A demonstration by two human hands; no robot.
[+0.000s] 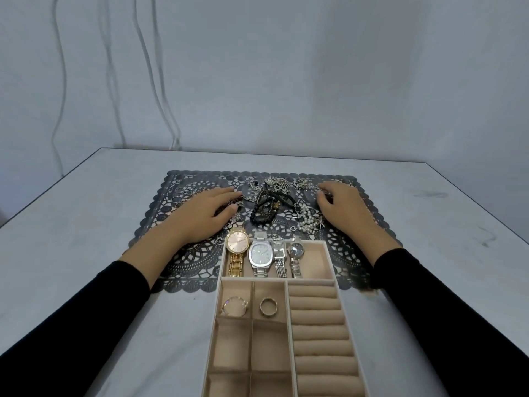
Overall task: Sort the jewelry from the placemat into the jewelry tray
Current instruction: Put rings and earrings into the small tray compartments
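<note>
A dark lace placemat [160,222] lies on the table, with a heap of jewelry in its middle: black bracelets [264,207], silver chains [274,181] and a pearl piece [307,219]. Several thin rings [183,193] lie at its left. My left hand [200,216] rests flat on the mat over a dark chain. My right hand [343,207] has its fingers curled at small silver jewelry on the right side. The beige jewelry tray [220,285] stands in front; its top compartment holds several watches, led by a gold watch [237,245]. Two small compartments hold a bangle [234,306] and a ring [268,306].
The tray's padded ring rolls [317,319] run down its right side, and the lower small compartments [232,345] hold nothing. White cables [160,81] hang down the wall behind the table. The table's far edge [257,152] meets the wall.
</note>
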